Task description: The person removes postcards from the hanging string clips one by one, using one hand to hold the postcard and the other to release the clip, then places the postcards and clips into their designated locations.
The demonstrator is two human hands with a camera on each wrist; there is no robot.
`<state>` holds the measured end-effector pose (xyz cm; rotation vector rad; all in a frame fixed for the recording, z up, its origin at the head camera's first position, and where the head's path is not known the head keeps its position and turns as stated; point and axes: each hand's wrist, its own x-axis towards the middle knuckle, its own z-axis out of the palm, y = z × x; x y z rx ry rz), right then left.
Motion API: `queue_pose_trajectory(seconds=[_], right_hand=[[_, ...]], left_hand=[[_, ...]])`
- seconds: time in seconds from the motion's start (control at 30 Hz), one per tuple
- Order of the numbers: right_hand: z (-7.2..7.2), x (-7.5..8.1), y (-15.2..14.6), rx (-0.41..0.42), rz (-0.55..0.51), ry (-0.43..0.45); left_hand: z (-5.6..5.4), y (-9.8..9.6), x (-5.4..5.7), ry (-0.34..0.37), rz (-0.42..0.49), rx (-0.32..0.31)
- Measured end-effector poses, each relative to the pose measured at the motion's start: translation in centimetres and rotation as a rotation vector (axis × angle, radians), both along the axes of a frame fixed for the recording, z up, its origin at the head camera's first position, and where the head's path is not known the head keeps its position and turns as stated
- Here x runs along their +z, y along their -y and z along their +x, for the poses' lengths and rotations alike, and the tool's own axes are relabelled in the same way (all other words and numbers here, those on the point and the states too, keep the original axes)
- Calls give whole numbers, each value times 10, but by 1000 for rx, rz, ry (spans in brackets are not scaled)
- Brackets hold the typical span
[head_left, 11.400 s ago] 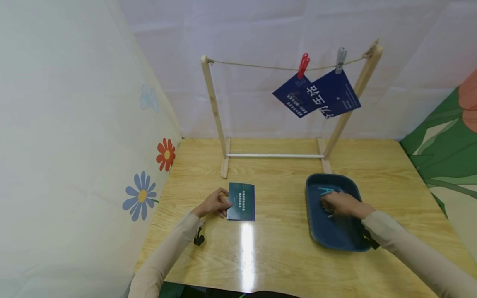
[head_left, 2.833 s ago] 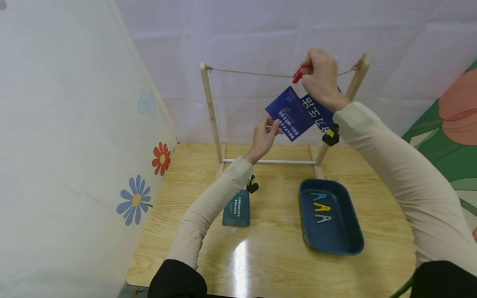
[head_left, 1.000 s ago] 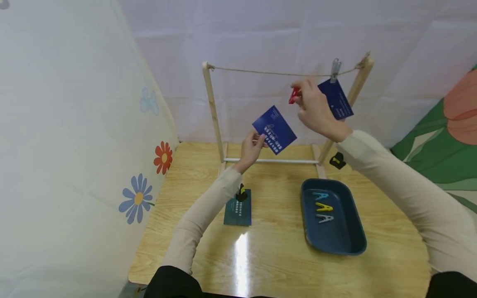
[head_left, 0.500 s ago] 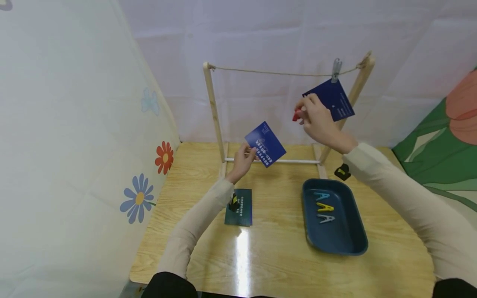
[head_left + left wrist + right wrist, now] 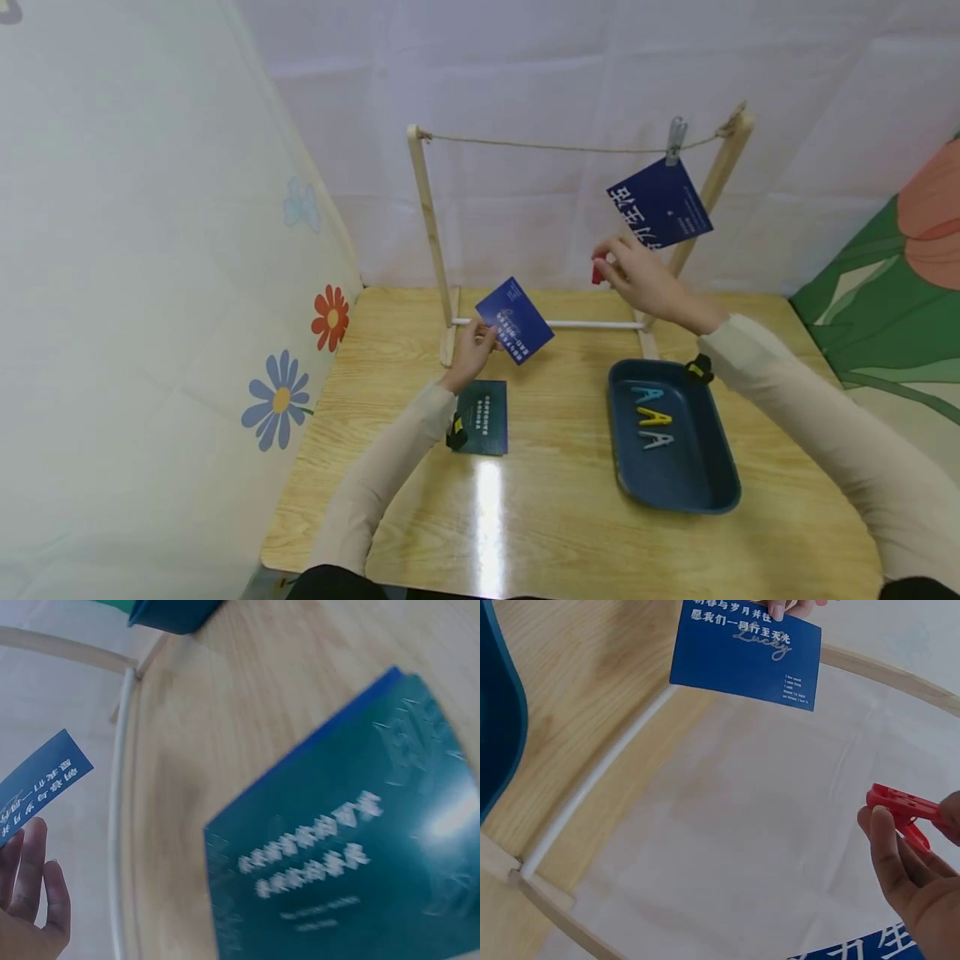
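Note:
My left hand [image 5: 474, 352] pinches a blue card [image 5: 515, 320] with white lettering at its lower left edge, held tilted in the air before the wooden frame. In my right hand [image 5: 637, 275] is a red clothespin [image 5: 900, 810], gripped between thumb and fingers, away from the string [image 5: 547, 147]. Behind and above that hand, a second blue card [image 5: 663, 204] hangs aslant from a grey clothespin [image 5: 676, 142] on the string. Beneath my left forearm a green card [image 5: 483, 417] lies on the table, with a blue edge showing under it.
The wooden frame [image 5: 431, 225] stands at the table's back, a white bar [image 5: 592, 324] joining its feet. A dark blue tray [image 5: 678, 492] at the right holds a blue clothespin [image 5: 648, 395], a yellow clothespin [image 5: 654, 417] and a grey clothespin [image 5: 656, 439].
The red clothespin has come off the string with my right hand, freeing the card in my left hand. Both hands have since moved lower, the left one also leftward.

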<state>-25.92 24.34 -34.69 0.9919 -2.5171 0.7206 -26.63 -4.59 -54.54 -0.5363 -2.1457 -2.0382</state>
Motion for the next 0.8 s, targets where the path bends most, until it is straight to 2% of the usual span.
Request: queue_pose_trajectory(seconds=[0.07,0.17,0.23,0.33,0.43,0.5,0.6,0.7,0.8], right_hand=[[4,-5,-2,7,7,43],[9,-11,-6,8,25,118],[12,-14,-9,17,44,147],[15,-20,-12,36,71,182],[16,-26,-15,59,91,187],[17,-30,-18,67,101,188],[19,-34,-21,82,117,194],[23,-36,-24,96,131,221],[27,-37,-28,100,143,266]], left_hand=[[-4,7,-16,4,5,-4],[-6,13,-26,19,-3,6],[10,17,-4,69,-56,37],[25,23,17,74,-84,44],[32,30,27,102,-87,34],[34,34,26,130,-90,40],[31,41,14,160,-116,61],[31,48,6,163,-164,79],[33,56,4,174,-197,78]])
